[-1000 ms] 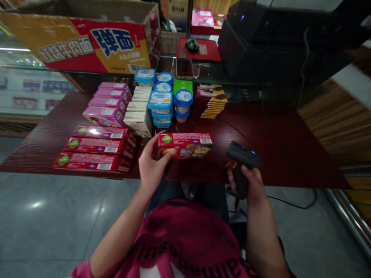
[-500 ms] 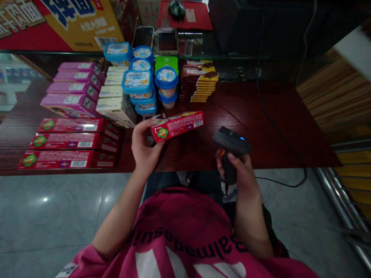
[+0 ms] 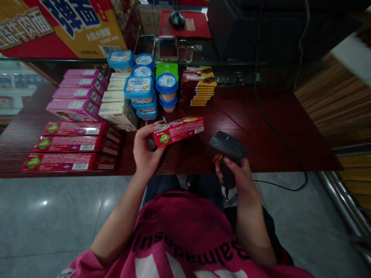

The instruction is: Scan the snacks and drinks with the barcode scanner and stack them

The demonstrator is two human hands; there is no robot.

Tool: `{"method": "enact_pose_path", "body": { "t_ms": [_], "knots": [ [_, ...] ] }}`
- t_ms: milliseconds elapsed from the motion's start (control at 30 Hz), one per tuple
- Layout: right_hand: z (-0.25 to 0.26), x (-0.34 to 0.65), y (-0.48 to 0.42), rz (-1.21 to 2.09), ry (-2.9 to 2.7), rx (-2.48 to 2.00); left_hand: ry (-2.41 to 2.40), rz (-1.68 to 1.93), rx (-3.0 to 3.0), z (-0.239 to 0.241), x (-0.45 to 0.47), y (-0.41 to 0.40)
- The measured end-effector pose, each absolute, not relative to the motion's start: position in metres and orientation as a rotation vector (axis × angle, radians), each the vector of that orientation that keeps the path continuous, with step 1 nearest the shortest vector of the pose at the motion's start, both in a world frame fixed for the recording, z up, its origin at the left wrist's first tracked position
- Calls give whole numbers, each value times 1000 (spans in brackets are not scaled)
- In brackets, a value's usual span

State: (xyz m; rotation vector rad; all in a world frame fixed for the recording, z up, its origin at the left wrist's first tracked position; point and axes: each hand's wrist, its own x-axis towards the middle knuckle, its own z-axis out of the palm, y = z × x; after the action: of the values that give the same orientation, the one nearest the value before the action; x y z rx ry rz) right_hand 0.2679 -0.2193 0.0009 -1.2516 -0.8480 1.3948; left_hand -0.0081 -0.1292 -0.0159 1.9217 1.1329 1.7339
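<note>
My left hand [image 3: 147, 148] is closed on the left end of a red snack box [image 3: 182, 133], tilted above the table with its printed side and barcode showing. In my right hand [image 3: 236, 170] is a black barcode scanner [image 3: 227, 146], its head aimed left toward the box and a finger near the orange trigger. A gap separates scanner and box. Three similar red boxes [image 3: 63, 160] lie stacked in a row at the table's left front. Behind the held box stand blue-lidded tubs [image 3: 139, 88].
Pink boxes [image 3: 72, 106], cream boxes [image 3: 116, 110] and a stack of yellow-brown chocolate packets [image 3: 198, 87] line the back of the dark wooden table [image 3: 261, 123]. A glass shelf above holds a mouse [image 3: 176, 19] and a large noodle carton [image 3: 72, 27]. The scanner's cable [image 3: 278, 139] loops over the right side.
The scanner has shifted slightly left, and the blue light on its head no longer shows. The red box stays in my left hand, nearly unmoved. The view has tilted a little.
</note>
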Motion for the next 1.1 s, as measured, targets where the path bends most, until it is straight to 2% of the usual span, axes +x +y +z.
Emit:
{"method": "enact_pose_path", "body": {
  "t_ms": [233, 400, 533, 800, 967, 1100],
  "knots": [
    [11, 265, -224, 1385, -803, -1279, 1274, 1699, 1855, -17, -19, -143],
    [12, 266, -225, 1353, -765, -1297, 1347, 1548, 2049, -4, -69, -201],
    [16, 263, -223, 1344, -752, -1328, 1450, 1449, 1985, 1, -123, -246],
    [19, 257, -221, 1315, -702, -1388, 1566, 1508, 1614, -10, -182, -275],
    [6, 267, -220, 1256, -692, -1422, 1659, 1790, 1157, -15, -225, -288],
    [7, 267, -217, 1295, -726, -1462, 1639, 1821, 1115, -16, -256, -275]
  ]
}}
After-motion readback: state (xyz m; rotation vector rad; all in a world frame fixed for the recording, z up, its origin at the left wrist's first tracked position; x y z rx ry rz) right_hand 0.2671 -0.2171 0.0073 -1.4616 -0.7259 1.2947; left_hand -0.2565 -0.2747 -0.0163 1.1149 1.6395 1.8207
